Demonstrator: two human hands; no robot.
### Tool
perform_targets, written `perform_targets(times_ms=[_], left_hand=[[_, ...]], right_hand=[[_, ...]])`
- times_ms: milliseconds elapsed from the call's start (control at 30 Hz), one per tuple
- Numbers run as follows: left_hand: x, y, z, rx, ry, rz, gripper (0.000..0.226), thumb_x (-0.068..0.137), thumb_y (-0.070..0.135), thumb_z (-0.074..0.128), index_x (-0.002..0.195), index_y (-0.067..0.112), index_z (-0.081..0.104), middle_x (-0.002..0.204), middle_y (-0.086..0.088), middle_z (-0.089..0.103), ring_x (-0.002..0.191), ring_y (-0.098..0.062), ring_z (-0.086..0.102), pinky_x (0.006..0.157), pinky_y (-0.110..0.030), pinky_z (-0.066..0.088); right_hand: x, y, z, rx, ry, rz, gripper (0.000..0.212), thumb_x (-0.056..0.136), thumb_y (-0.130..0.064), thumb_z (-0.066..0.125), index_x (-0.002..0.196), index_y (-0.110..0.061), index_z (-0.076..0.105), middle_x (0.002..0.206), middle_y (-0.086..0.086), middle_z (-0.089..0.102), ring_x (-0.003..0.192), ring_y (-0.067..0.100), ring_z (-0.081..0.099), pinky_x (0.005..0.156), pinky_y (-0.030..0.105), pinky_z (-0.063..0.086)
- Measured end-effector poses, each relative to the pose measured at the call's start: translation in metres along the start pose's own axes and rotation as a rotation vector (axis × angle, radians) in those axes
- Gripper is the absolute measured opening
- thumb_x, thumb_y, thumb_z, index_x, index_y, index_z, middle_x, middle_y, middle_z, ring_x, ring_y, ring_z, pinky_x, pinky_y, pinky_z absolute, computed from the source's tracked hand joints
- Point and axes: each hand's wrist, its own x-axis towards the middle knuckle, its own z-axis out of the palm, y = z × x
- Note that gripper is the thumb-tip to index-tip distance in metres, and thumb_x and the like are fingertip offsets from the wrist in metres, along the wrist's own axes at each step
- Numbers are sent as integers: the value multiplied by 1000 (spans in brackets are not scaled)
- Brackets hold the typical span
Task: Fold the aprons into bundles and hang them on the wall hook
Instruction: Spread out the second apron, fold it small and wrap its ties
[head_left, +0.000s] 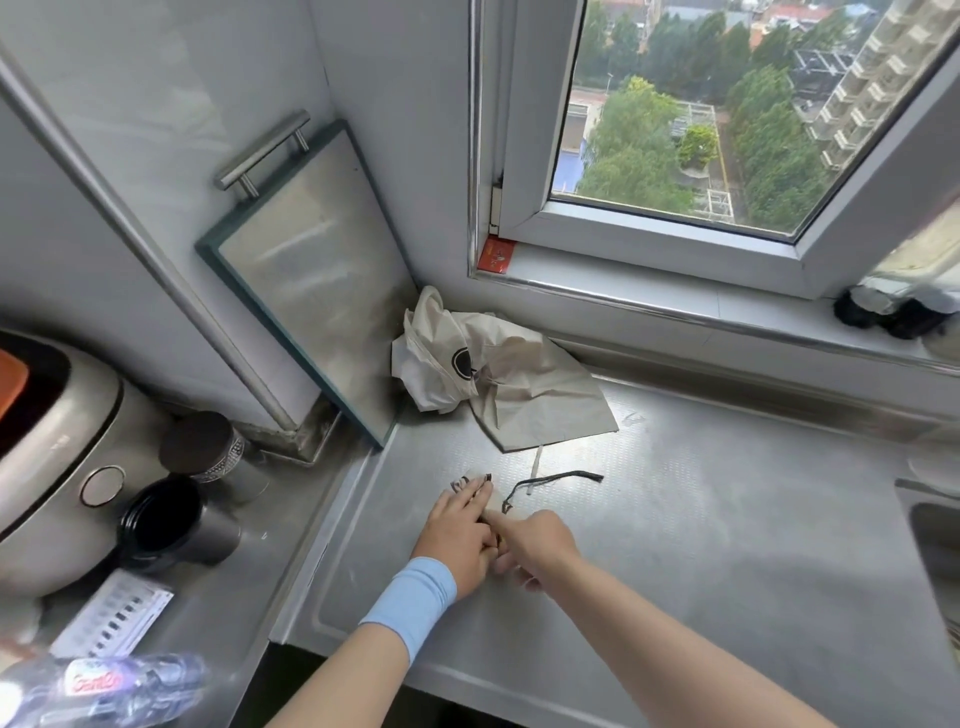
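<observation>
Being pressed onto the desk (727, 519) — folded apron bundle (496, 499), left hand (462, 535) laid flat on it, right hand (540, 540) touching alongside, grip unclear.

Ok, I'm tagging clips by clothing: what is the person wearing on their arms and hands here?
The left hand is ungloved. A light blue stretchy band circles its wrist, and the left forearm behind the band is uncovered. The right hand and right forearm are uncovered too: no sleeve, glove or watch shows.

Daylight from window (701, 119), edges warped, blurred
</observation>
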Motion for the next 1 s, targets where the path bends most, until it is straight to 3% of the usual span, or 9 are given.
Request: perform_targets(times_ms=[67,133,233,433,533,600,767,900,1000], left_hand=[[-5,2,-6,18,-5,-3,30,92,36,44,104,25,70,162,0,12,149,-16,6,119,-35,0],[-7,3,-14,0,30,-36,28,90,30,43,107,25,65,155,-1,33,143,-19,26,116,-31,12],[-7,-4,-25,-6,39,-125,27,94,19,41,118,25,52,120,-1,58,116,-25,50,98,-30,32],[-4,0,-19,-192,-113,-208,19,88,33,59,103,24,66,109,-3,61,103,-24,59,87,-31,47],[-6,8,-6,-324,-66,-259,18,83,34,65,96,23,71,103,-3,65,98,-21,60,84,-26,45],[-8,10,0,-421,-12,-319,18,80,33,69,94,22,71,98,-1,67,92,-17,61,81,-22,45],[-6,15,0,-555,-35,-362,59,73,32,72,124,33,43,76,3,61,72,-16,59,71,-24,48],[-3,17,6,-466,-90,-336,78,78,31,71,143,41,30,103,-4,65,96,-24,62,85,-30,50],[0,19,13,-512,-64,-365,76,77,29,72,140,42,32,98,-4,64,93,-26,62,83,-32,50]], right_hand=[[2,3,6,-55,102,-32,57,70,-66,62,71,-9,73,61,4,72,50,22,63,51,26,50],[7,7,6,-137,172,-85,44,69,-56,65,64,-13,68,62,3,70,58,23,65,59,32,55],[13,13,0,-253,199,-210,24,83,-33,62,65,-19,54,74,1,67,75,24,63,69,32,49],[22,21,-11,-301,110,-334,17,89,-19,56,73,-22,50,77,1,60,72,20,54,62,28,39],[28,27,-12,-229,122,-327,17,84,-13,58,70,-21,53,73,1,62,68,20,56,57,25,44],[30,30,-12,-225,119,-326,17,86,-11,57,72,-21,55,76,-1,61,74,18,55,55,18,38],[26,32,-6,-175,112,-287,11,90,-11,48,84,-20,50,88,1,61,81,19,55,65,29,39],[24,32,-4,-215,82,-273,9,91,-10,42,89,-18,46,95,6,61,82,23,56,65,32,44],[22,33,-3,-224,30,-244,13,89,-8,40,98,-16,45,98,6,58,82,21,52,61,29,39]])
